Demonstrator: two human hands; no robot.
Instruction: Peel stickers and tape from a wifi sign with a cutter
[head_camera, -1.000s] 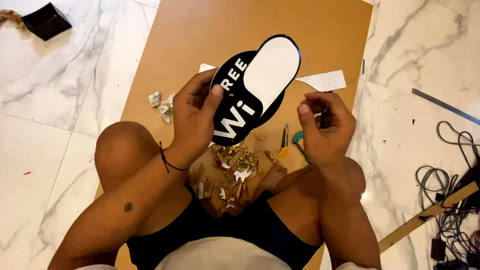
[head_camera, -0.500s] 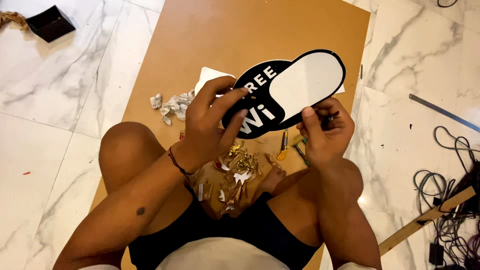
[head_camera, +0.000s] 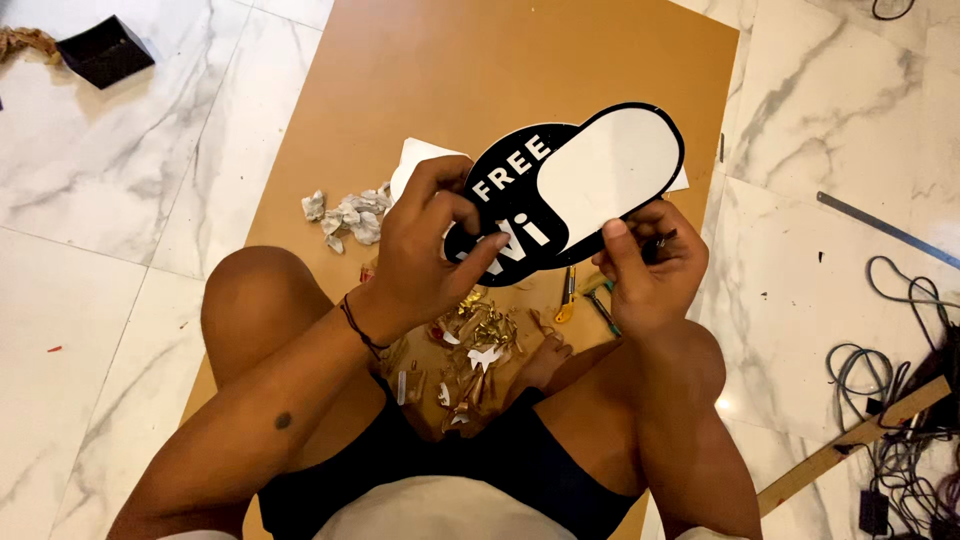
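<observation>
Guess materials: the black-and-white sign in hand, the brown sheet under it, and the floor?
Sign: looks like thin rigid plastic or card with glossy black and matte white vinyl film; it holds flat between left hand and right hand.
Brown sheet: probably hardboard or cardboard; matte, uniform tan, straight edges.
Floor: polished marble or marble-look tile; grey veining, sheen, grout lines.

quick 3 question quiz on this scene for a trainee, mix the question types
1. True or false: both hands grip the black-and-white sign.
2. What lies on the brown board just left of the left hand? A) crumpled paper scraps B) a hammer C) a cup
3. Which material is the floor around the board?

Key:
1. True; the right hand holds its lower edge.
2. A, the crumpled paper scraps.
3. White veined marble tiles.
</observation>
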